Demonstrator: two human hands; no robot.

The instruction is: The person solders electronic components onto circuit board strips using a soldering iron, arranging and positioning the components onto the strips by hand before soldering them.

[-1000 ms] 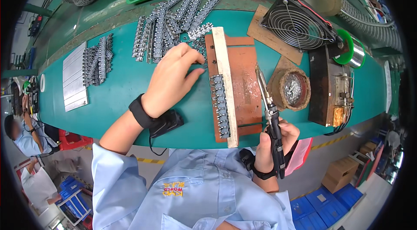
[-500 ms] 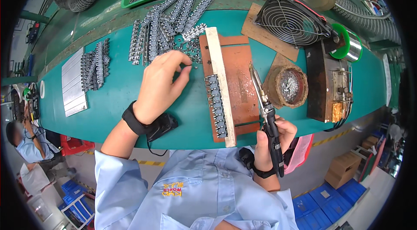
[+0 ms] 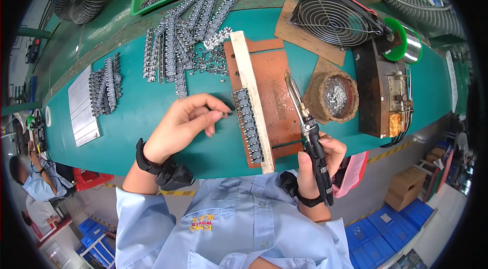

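My left hand (image 3: 188,119) is closed in a pinch just left of the brown fixture board (image 3: 277,81). Between its thumb and fingertips sits a small dark metallic component (image 3: 228,114), partly hidden. A strip of small circuit boards (image 3: 247,127) lies along the fixture's left side, against a pale bar (image 3: 252,101); the pinched piece is close to its upper end. My right hand (image 3: 325,160) is wrapped round the black handle of a soldering iron (image 3: 316,152). The iron's tip (image 3: 288,77) points away from me, over the fixture.
Loose metal components (image 3: 211,60) and stacked circuit board strips (image 3: 180,30) lie beyond my left hand. A grooved metal plate (image 3: 84,109) is further left. On the right stand a round pot with solder bits (image 3: 335,97), a fan (image 3: 335,15), a solder spool (image 3: 406,43) and a box (image 3: 373,91).
My left hand has come toward me from the loose components, and a small component now shows in its pinch. The right hand with the soldering iron is nearly still. The view has shifted slightly.
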